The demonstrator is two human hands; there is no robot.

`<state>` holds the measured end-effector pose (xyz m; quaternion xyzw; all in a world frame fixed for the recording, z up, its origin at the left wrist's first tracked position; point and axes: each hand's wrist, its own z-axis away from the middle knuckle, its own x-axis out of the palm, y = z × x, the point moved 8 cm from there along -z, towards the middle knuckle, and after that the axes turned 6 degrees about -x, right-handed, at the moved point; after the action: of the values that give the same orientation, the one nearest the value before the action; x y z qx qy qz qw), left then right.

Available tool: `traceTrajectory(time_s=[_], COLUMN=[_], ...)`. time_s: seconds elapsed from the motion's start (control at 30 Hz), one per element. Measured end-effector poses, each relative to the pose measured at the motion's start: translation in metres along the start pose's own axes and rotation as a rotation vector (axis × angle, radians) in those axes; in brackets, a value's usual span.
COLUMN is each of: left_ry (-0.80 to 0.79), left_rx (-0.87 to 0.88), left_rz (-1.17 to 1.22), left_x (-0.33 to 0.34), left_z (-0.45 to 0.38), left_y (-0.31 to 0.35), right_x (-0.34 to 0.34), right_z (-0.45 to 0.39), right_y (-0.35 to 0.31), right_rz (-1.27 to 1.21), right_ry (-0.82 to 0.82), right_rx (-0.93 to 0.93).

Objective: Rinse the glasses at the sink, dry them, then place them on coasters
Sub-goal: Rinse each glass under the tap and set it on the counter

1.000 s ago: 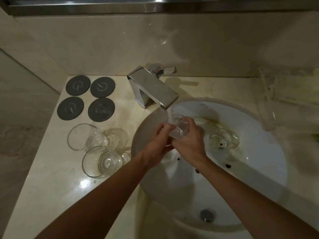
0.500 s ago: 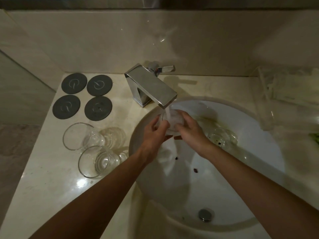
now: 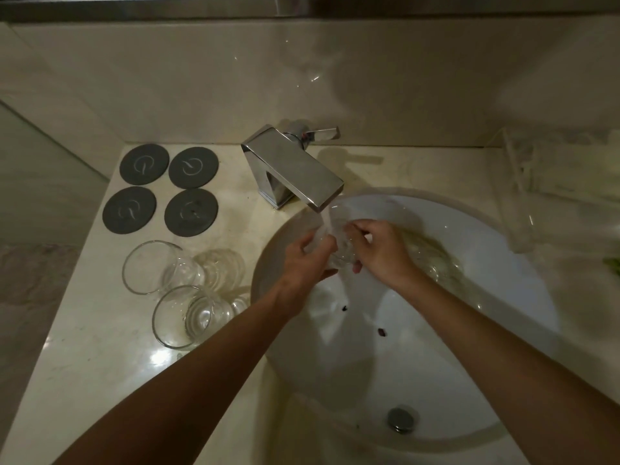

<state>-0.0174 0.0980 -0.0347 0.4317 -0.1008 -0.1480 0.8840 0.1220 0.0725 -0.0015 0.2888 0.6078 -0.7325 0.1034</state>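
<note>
I see the drain plug nearest me. Left hand and right hand both grasp one glass over the sink, tilted under the faucet so water runs through. It's blurry — the right fingers seem to rub inside. Two glasses wait on the counter; beyond lie four coasters — bare, kept dry.
</note>
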Motion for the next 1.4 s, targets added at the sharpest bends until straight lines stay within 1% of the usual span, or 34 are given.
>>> traceTrajectory(time_s=[0.07,0.1,0.17,0.2,0.23,0.27,0.3,0.37,0.4,0.43,0.47,0.53,0.6,0.63,0.67,0.7,0.73,0.77,0.8,0.83,0.9,0.97,1.03,1.07,1.17,1.27,1.33,1.37,1.4], left_ry=[0.020,0.027,0.051,0.054,0.050,0.029,0.007,-0.040,-0.062,-0.084,-0.103,-0.127,-0.085,-0.041,0.004,0.030,0.040,0.042,0.044,0.038,-0.007,-0.065,-0.148,-0.201,-0.315,-0.381,-0.379,-0.337,-0.258], left_rx=[0.036,0.065,0.101,0.114,0.121,0.119,0.098,0.024,0.001,-0.018,-0.036,-0.054,-0.061,-0.069,-0.066,-0.051,-0.037,-0.027,-0.028,-0.039,-0.064,-0.086,-0.104,-0.114,-0.165,-0.202,-0.189,-0.170,-0.122], left_rz=[0.041,0.040,0.002,-0.020,-0.034,-0.042,-0.048,-0.089,-0.123,-0.144,-0.146,-0.117,-0.078,-0.048,-0.013,0.028,0.060,0.089,0.109,0.133,0.180,0.193,0.206,0.200,0.212,0.224,0.162,0.077,-0.085], left_x=[-0.001,0.000,-0.001,-0.002,-0.003,-0.002,-0.003,-0.002,-0.001,-0.001,-0.001,0.000,-0.001,-0.003,-0.005,-0.006,-0.007,-0.007,-0.009,-0.010,-0.009,-0.005,0.001,0.005,0.013,0.020,0.022,0.019,0.014], left_z=[0.001,0.003,0.003,0.004,0.004,0.003,0.001,-0.002,-0.003,-0.004,-0.004,-0.005,-0.006,-0.007,-0.007,-0.006,-0.005,-0.005,-0.003,-0.003,-0.003,0.001,0.005,0.007,0.007,0.007,0.005,0.004,0.001], left_y=[0.000,0.002,0.002,0.003,0.005,0.005,0.005,0.003,0.004,0.003,0.003,0.004,0.003,0.002,0.002,0.004,0.005,0.005,0.005,0.004,0.001,0.001,0.002,0.003,0.001,-0.002,-0.001,0.002,0.008], right_x=[0.014,0.023,0.044,0.048,0.048,0.043,0.033,0.008,0.002,0.001,0.000,-0.005,-0.011,-0.011,-0.006,0.004,0.018,0.032,0.041,0.044,0.045,0.045,0.041,0.040,0.036,0.023,0.015,0.013,0.011], right_z=[0.018,0.029,0.047,0.050,0.048,0.043,0.034,0.009,0.000,-0.007,-0.011,-0.016,-0.014,-0.012,-0.010,-0.006,0.004,0.015,0.023,0.027,0.031,0.032,0.034,0.035,0.036,0.032,0.031,0.031,0.031], right_y=[0.006,0.009,0.015,0.015,0.015,0.018,0.022,0.016,0.008,0.002,-0.003,-0.010,-0.009,-0.006,0.003,0.013,0.019,0.019,0.015,0.010,0.001,-0.003,-0.005,-0.003,0.003,0.006,0.003,0.002,0.001], right_rz=[-0.207,-0.345,-0.664,-0.765,-0.774,-0.685,-0.488,0.082,0.290,0.403,0.452,0.448,0.347,0.244,0.091,-0.101,-0.306,-0.496,-0.620,-0.661,-0.650,-0.681,-0.727,-0.708,-0.594,-0.389,-0.231,-0.164,-0.094], right_ry=[0.073,0.081,0.036,0.007,-0.022,-0.044,-0.045,-0.018,-0.028,-0.076,-0.124,-0.145,-0.067,-0.012,0.016,-0.003,-0.068,-0.139,-0.183,-0.204,-0.197,-0.148,-0.100,-0.087,-0.059,0.061,0.075,0.073,0.072], right_rx=[0.167,0.290,0.563,0.644,0.664,0.627,0.526,0.176,0.007,-0.110,-0.198,-0.312,-0.311,-0.241,-0.110,0.079,0.280,0.440,0.513,0.512,0.413,0.280,0.154,0.115,0.096,0.058,0.018,-0.012,-0.047])
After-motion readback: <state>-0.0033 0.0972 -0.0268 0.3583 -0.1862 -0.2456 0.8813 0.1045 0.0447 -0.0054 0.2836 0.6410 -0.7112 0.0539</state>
